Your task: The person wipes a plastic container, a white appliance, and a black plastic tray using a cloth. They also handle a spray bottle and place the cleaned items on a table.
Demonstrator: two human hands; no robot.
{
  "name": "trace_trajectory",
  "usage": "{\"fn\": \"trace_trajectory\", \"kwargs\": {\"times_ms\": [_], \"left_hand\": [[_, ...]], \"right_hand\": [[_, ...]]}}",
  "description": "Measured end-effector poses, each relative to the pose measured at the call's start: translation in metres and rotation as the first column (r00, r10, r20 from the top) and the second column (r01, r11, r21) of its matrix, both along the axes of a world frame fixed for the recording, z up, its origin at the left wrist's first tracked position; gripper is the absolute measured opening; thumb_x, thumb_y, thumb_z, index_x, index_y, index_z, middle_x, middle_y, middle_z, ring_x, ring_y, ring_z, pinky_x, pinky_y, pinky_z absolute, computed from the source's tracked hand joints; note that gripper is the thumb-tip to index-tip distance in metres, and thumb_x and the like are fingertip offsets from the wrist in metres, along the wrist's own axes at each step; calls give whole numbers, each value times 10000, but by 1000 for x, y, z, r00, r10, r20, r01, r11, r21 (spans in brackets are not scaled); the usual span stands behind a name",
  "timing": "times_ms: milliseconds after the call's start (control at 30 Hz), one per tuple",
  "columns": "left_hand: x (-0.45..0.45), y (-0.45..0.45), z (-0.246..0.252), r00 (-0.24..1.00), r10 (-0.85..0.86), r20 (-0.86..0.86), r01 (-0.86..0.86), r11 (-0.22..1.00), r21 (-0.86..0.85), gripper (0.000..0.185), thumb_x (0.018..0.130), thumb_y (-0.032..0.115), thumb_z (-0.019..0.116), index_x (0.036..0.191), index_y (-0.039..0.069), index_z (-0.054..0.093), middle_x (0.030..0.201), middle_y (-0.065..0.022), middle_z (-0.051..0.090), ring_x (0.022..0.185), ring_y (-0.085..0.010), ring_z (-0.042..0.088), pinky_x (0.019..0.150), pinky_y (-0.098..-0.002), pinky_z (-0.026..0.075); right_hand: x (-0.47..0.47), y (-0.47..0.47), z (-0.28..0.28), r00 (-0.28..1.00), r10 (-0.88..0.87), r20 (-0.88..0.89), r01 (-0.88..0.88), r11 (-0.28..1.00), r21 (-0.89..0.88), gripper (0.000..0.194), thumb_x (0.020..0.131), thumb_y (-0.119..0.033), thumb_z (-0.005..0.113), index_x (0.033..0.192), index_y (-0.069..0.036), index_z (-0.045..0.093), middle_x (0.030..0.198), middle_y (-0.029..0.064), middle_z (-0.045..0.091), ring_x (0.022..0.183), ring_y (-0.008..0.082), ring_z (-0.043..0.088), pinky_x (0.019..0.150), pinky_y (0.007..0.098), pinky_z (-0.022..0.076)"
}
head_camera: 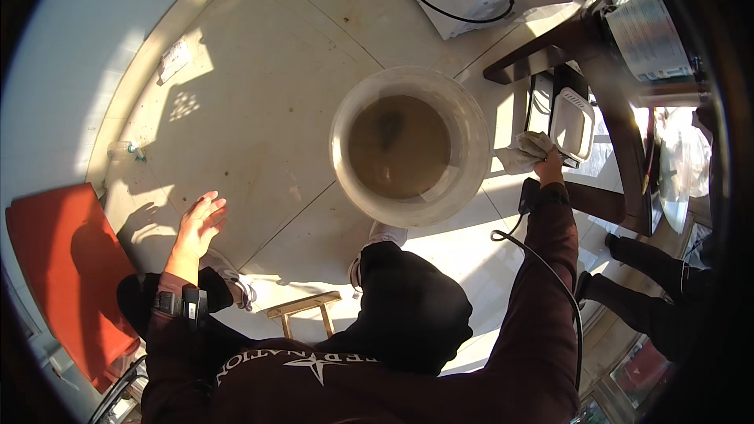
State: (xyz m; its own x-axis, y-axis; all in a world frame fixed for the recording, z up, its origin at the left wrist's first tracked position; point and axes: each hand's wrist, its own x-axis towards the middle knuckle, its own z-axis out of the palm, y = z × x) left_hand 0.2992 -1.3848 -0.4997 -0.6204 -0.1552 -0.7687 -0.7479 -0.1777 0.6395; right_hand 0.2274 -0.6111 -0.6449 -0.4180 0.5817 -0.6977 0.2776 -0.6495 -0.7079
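Observation:
My right hand (550, 168) is stretched out to the right and grips a crumpled pale cloth (533, 144). The cloth lies against the near end of a white plastic tray (572, 123), beside the dark wooden furniture. My left hand (201, 222) is raised over the floor at the left, fingers apart, holding nothing. Between the hands stands a round translucent bucket (468, 135) with murky brown water (406, 156); a darker patch shows in the water, too unclear to identify.
A red panel (65, 271) stands at the left. Dark wooden legs (530, 59) reach in from the right. A white object with a black cable (459, 19) lies at the top. Another person's legs (642, 274) are at lower right. A wooden stool (306, 306) is near my feet.

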Motion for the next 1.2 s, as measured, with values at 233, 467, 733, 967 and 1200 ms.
{"fn": "trace_trajectory", "kwargs": {"times_ms": [233,467,733,967,1200], "left_hand": [[21,14,-5,1000,7,16,-10,986,168,469,876,364,580,1237,80,489,1146,-100,563,1070,-218,527,894,-388,411],[48,12,13,994,5,-106,36,925,378,326,908,244,551,1184,74,517,1083,-89,597,972,-180,578,830,-322,483],[110,-60,76,936,191,-297,-41,894,447,366,897,338,564,1176,105,527,1055,-54,604,985,-173,567,848,-330,461],[168,-102,123,903,128,-409,158,788,595,400,900,380,544,1194,115,488,1087,-48,555,955,-175,565,844,-341,459],[150,-139,142,807,486,-335,-71,643,762,303,952,286,418,1139,67,513,1075,-84,571,965,-185,589,808,-307,507]], "right_hand": [[104,-77,11,940,334,-70,-340,900,-272,458,949,-375,331,1177,-49,559,1141,125,606,999,316,604,854,468,515],[167,-125,101,916,398,-40,-399,901,-169,449,937,-402,373,1123,-56,590,1083,111,633,1003,308,604,902,453,482],[58,-347,378,345,816,-464,-866,467,177,440,935,-396,411,1132,-36,567,1093,116,622,999,278,605,915,424,470],[97,-676,390,-196,846,-495,-958,-56,283,415,965,-375,412,1076,5,538,978,102,613,864,226,617,783,345,509],[144,-806,319,-533,748,395,-58,-498,865,468,893,-332,579,1238,-28,490,1179,105,514,1119,217,465,987,329,356]]}}
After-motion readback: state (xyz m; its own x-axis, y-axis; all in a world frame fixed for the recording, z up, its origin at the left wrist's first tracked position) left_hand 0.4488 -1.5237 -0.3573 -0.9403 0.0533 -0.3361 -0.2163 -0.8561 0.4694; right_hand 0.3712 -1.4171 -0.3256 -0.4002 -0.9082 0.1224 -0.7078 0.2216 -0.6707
